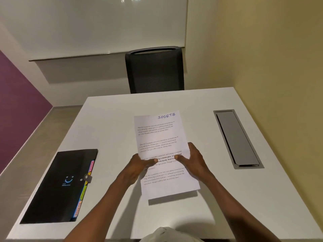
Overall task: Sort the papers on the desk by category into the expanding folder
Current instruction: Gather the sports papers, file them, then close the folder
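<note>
A white printed sheet (158,135) headed "SPORTS" in blue handwriting is held up above the middle of the white desk (115,119). My left hand (139,165) grips its left edge with the thumb on top. On the other edge my right hand (194,160) holds it the same way. Whether more sheets lie behind the top one cannot be told. The black expanding folder (59,187) lies closed on the desk's left side, with coloured index tabs showing along its right edge and a clasp at mid-edge.
A grey cable-access flap (237,138) is set into the desk at the right. A black mesh chair (154,70) stands behind the far edge. The yellow wall runs close along the right side.
</note>
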Available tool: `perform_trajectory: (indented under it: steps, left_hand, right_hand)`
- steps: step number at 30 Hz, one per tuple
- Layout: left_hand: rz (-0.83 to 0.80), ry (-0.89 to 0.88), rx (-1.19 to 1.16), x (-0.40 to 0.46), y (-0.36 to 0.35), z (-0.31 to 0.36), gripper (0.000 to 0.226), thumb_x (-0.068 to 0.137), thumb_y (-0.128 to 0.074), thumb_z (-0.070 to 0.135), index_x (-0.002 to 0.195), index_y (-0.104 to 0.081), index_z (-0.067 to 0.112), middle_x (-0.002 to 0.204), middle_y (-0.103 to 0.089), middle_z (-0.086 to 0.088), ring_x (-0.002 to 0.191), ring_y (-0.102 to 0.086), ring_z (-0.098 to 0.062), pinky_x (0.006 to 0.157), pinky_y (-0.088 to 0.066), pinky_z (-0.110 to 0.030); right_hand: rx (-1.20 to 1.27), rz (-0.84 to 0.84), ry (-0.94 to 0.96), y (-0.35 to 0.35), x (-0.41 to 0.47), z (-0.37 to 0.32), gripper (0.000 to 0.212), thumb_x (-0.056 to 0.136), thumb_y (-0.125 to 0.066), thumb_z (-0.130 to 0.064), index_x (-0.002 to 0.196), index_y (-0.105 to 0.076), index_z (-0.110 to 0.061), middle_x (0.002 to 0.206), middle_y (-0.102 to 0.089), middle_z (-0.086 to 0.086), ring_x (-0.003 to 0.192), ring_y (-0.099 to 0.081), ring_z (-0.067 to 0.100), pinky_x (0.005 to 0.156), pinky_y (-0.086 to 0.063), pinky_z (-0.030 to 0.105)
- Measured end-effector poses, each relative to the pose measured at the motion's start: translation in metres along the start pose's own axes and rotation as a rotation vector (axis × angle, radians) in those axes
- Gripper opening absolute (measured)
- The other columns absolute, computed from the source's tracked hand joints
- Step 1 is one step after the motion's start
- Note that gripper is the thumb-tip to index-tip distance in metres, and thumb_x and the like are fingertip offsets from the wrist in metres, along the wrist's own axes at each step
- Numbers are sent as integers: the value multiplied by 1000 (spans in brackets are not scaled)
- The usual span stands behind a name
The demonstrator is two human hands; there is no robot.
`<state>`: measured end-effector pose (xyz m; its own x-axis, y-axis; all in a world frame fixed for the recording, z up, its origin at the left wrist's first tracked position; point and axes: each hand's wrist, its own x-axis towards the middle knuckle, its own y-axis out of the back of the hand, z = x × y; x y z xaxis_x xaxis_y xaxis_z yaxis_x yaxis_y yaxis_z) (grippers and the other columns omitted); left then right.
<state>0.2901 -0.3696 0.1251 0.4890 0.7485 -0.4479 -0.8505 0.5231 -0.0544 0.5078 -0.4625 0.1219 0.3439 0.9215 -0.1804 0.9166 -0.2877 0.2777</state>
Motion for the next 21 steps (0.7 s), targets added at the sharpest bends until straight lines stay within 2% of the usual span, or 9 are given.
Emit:
perform_trajectory:
  steps: [4, 9, 12, 14, 16, 17, 19, 20, 21]
  left_hand:
    - [-2, -2, -63, -12, 24, 4, 45, 81, -76, 1, 125, -64, 4, 116, -72, -11, 108, -69, -29, 101, -50, -47]
    - [-10, -19, -233, -28, 58, 4, 45, 85, -70, -5, 128, -60, 1, 121, -69, -15, 112, -67, -30, 102, -49, -46]
    - [40, -3, -242, -33, 88, -5, 46, 81, -73, -6, 126, -62, 1, 118, -71, -15, 109, -68, -30, 102, -49, -47]
    - [40, 1, -236, -35, 107, -11, 51, 76, -79, -2, 124, -64, 3, 117, -71, -14, 109, -68, -30, 104, -47, -49]
    - [58, 17, -210, -35, 128, -18, 54, 72, -85, 12, 122, -66, 10, 113, -73, -11, 105, -70, -27, 104, -47, -48]
    - [95, 42, -173, -33, 139, -22, 55, 71, -87, 27, 120, -67, 15, 103, -75, -7, 95, -72, -22, 102, -49, -44]
    - [204, 123, -65, -25, 161, -29, 69, 68, -75, 70, 112, -69, 18, 76, -69, -4, 68, -64, -15, 84, -49, -31]
    - [271, 150, -38, -22, 172, -33, 77, 69, -64, 80, 104, -69, 12, 75, -66, -3, 66, -60, -16, 74, -45, -29]
    - [362, 131, -36, -19, 183, -37, 72, 77, -60, 76, 96, -69, 7, 78, -67, -4, 68, -61, -19, 70, -47, -32]
  right_hand:
    - [-34, -47, 30, -21, 0, -18, 39, 85, -73, -25, 118, -53, -19, 111, -65, -12, 98, -58, -9, 66, -43, 1]
    - [-24, -77, 32, -63, -5, -34, 45, 83, -76, -29, 121, -52, -24, 115, -65, -16, 103, -62, -1, 83, -49, 20]
    - [-54, -91, 17, -94, -6, -38, 46, 82, -76, -30, 121, -52, -27, 116, -65, -16, 105, -62, 4, 87, -50, 28]
    - [-92, -101, 0, -113, -8, -42, 43, 83, -75, -28, 119, -52, -28, 115, -65, -16, 104, -62, 3, 84, -49, 26]
    - [-131, -94, -8, -131, -10, -47, 39, 85, -73, -27, 118, -53, -28, 112, -64, -18, 99, -59, -4, 76, -44, 16]
    - [-135, -87, -13, -139, -10, -48, 39, 85, -73, -26, 119, -53, -29, 112, -64, -18, 98, -59, -5, 74, -43, 14]
    - [-114, -60, -31, -153, -11, -49, 43, 84, -74, -27, 123, -54, -29, 114, -64, -18, 102, -59, 0, 81, -45, 20]
    - [-105, -35, -44, -159, -12, -48, 45, 84, -74, -28, 124, -54, -29, 116, -64, -17, 105, -59, 4, 84, -45, 25]
    - [-106, -3, -59, -163, -12, -46, 46, 84, -74, -28, 125, -54, -28, 116, -65, -16, 106, -60, 7, 85, -45, 28]
